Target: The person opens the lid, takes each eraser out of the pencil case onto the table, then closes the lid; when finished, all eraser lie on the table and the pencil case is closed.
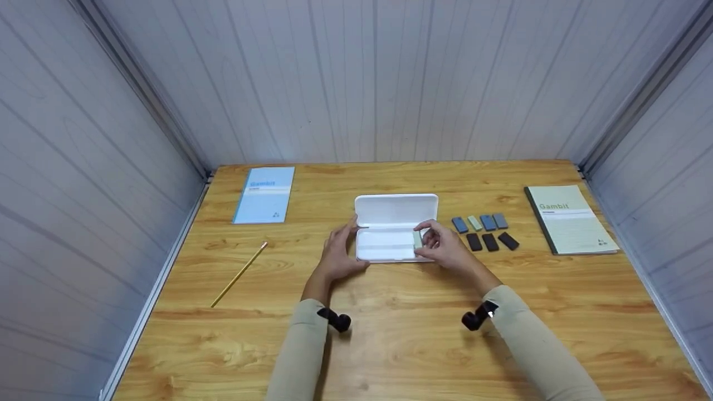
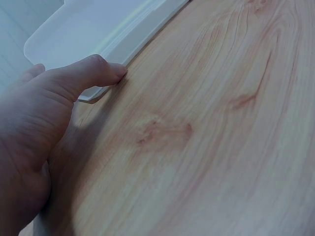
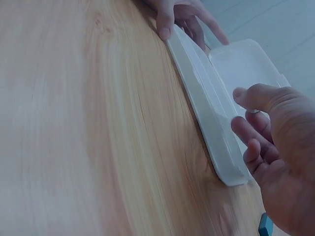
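A white pencil case (image 1: 384,239) lies on the table with its lid raised at the back. Around its left end, my left hand (image 1: 336,255) grips the case, thumb (image 2: 115,73) at the front corner and fingers along the side. Over the right end of the compartment, my right hand (image 1: 450,249) pinches a pale green eraser (image 1: 418,240) between thumb and fingers. That eraser stands across the inside of the case; in the right wrist view the right hand (image 3: 290,132) mostly hides it.
Right of the case lie two rows: blue erasers (image 1: 459,224), a small green one (image 1: 474,223) and a greyish one (image 1: 501,221), with black erasers (image 1: 490,241) in front. A green notebook (image 1: 571,223) is farther right. Leftward are a blue notebook (image 1: 264,200) and a pencil (image 1: 239,274).
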Demonstrator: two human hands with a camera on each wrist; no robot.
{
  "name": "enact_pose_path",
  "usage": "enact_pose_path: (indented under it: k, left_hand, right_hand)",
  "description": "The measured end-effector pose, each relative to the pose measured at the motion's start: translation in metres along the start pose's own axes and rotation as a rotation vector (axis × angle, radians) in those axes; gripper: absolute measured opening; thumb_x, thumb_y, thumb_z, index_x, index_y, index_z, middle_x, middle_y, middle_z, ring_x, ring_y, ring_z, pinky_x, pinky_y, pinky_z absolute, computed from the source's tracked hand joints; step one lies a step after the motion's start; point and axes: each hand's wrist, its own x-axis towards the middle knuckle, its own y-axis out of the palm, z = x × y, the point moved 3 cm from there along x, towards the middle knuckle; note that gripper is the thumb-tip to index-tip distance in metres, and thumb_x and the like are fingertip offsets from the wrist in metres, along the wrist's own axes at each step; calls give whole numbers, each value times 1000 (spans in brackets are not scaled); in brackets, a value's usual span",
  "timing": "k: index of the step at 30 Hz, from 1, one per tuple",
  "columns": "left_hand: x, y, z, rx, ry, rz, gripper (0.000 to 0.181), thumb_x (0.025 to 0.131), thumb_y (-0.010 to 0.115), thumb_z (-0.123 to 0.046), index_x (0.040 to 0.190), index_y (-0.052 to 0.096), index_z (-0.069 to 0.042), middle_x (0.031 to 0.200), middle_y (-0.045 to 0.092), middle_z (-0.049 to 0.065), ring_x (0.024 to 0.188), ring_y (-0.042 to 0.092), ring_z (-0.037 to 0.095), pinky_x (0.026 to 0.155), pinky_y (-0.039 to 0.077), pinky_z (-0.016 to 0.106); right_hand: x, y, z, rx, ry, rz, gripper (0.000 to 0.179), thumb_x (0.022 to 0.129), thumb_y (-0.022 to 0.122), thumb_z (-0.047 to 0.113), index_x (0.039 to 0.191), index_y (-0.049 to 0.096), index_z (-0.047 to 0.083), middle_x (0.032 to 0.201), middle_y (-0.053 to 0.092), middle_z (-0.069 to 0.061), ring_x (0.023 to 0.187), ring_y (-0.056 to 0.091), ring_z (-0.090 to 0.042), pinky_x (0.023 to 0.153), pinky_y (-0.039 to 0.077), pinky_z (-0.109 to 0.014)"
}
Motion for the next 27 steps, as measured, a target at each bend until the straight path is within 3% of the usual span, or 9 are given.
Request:
enact_pose_path:
  k: [5,15,20,27]
  left_hand:
    - [-1,0,0,1,5,-4,125,80,98,-24,181,25,-21,169,60,11,165,38,41,138,20,68]
    - [0,0,0,2,34,-5,121,81,96,-24,181,27,-18,169,60,11,164,39,42,133,25,69]
    - [1,0,1,-5,36,-2,122,81,96,-25,181,26,-17,168,61,12,163,40,42,134,25,69]
    - [0,0,2,-13,64,-33,123,78,97,-23,180,28,-14,164,64,14,160,42,44,134,24,71]
  right_hand:
    - [-4,-13,-5,-13,5,-20,47,92,87,-2,135,68,-9,95,63,-16,74,51,-3,67,42,-16]
    - [-15,-39,-17,-71,29,-24,49,98,83,1,143,67,-6,104,69,-19,79,57,-4,69,48,-19]
    - [-21,-52,-23,-152,68,-35,48,99,83,7,144,70,-1,108,71,-19,83,58,-7,72,48,-21]
    - [-28,-67,-32,-207,77,-45,49,99,83,6,145,69,-5,108,73,-21,82,55,-6,71,47,-20]
